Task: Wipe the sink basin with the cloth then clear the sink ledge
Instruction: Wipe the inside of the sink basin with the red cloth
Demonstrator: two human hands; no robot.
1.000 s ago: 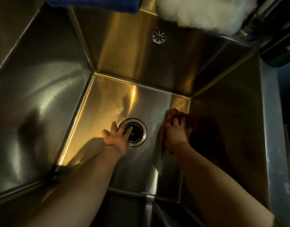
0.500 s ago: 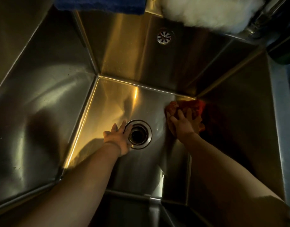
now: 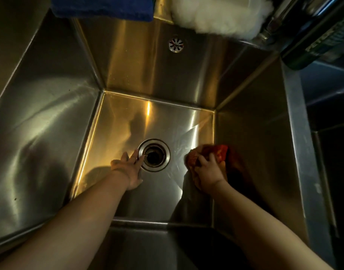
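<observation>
I look down into a deep steel sink basin [image 3: 128, 117]. My right hand [image 3: 207, 172] presses a bunched red-orange cloth [image 3: 215, 152] onto the basin floor at its right edge, fingers curled into the fabric. My left hand [image 3: 128, 168] rests flat on the floor just left of the round drain [image 3: 154, 154], fingers straight and touching the drain's rim. On the back ledge lie a blue cloth [image 3: 103, 6] and a white fluffy thing [image 3: 219, 14].
An overflow grille [image 3: 176, 44] sits high on the back wall. A dark green bottle [image 3: 319, 36] stands at the upper right beside a chrome faucet part [image 3: 272, 26]. The right rim [image 3: 297, 133] runs down the side.
My right hand has dragged the cloth back along the right edge of the floor, away from the far corner. The left hand has stayed by the drain.
</observation>
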